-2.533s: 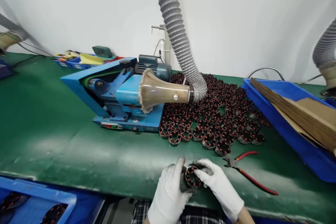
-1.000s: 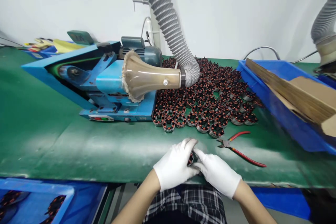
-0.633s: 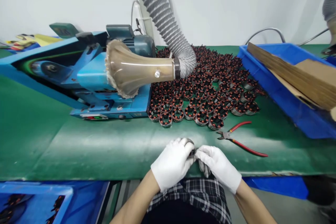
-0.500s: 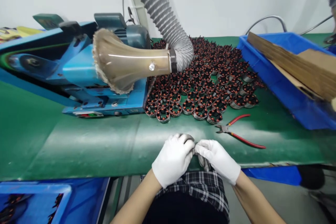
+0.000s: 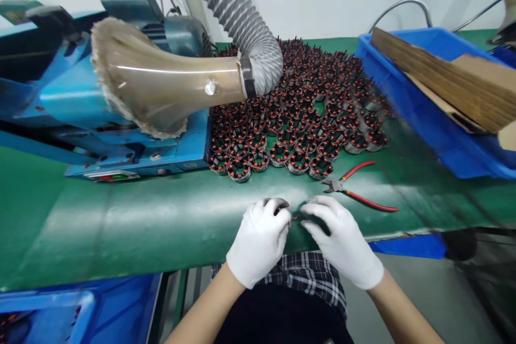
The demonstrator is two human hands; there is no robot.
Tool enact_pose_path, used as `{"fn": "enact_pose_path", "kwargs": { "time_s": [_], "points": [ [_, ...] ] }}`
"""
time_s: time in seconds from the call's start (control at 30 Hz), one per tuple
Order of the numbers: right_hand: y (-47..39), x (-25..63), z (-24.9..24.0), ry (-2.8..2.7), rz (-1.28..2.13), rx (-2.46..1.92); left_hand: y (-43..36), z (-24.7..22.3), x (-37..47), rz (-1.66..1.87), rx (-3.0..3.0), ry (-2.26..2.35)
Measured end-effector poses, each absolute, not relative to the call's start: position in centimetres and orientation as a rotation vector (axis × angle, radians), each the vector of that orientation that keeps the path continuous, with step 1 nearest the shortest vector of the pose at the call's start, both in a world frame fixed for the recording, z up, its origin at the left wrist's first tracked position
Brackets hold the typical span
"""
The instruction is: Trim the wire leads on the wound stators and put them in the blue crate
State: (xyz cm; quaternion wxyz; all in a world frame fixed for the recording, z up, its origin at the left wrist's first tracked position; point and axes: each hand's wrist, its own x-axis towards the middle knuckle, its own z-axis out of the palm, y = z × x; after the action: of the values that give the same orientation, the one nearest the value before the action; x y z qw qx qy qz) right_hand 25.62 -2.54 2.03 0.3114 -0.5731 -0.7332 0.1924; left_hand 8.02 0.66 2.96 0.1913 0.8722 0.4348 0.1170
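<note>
My left hand (image 5: 260,239), in a white glove, is closed round something I cannot make out; a thin reddish wire end (image 5: 296,217) shows beside its fingertips. To the right of it, my right hand (image 5: 342,239), also gloved in white, has its thumb and fingers apart with a gap between them. Both hands are over the front of the green bench (image 5: 161,226). Beyond them stand many ring-shaped wound cores (image 5: 299,162) with orange-red windings. Red-handled cutters (image 5: 334,186) lie with handles spread, just past my right hand.
On the left stands a blue machine (image 5: 72,97) with a cloudy funnel (image 5: 161,75) joined to a grey ribbed hose (image 5: 242,16). At the right, a blue bin (image 5: 427,134) holds cardboard (image 5: 447,75). Below the bench at lower left is a blue tray (image 5: 52,301) with dark parts.
My right hand has opened its fingers and drawn slightly away from my left hand. The bench objects have shifted left and up in view as the camera moved.
</note>
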Motion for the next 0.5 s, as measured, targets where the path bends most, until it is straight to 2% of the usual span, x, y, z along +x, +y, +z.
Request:
{"fn": "enact_pose_path", "kwargs": {
  "time_s": [0.1,0.2,0.33,0.43,0.5],
  "points": [
    [-2.1,24.6,1.3,-2.284,0.216,-1.352,0.7,2.9,8.1,0.332,2.439,1.206],
    [-1.7,24.4,0.6,-2.39,0.017,-1.296,0.6,2.8,7.8,0.364,2.391,1.176],
    [-1.6,24.4,-0.2,-2.298,0.129,-1.376,1.0,2.5,6.6,0.553,2.184,1.187],
    [-1.6,24.4,-0.5,-2.233,0.233,-1.361,1.7,1.9,5.5,0.502,2.133,1.205],
    [-1.7,24.5,-0.4,-2.219,0.178,-1.319,2.0,1.4,5.2,0.46,2.132,1.184]
  ]
}}
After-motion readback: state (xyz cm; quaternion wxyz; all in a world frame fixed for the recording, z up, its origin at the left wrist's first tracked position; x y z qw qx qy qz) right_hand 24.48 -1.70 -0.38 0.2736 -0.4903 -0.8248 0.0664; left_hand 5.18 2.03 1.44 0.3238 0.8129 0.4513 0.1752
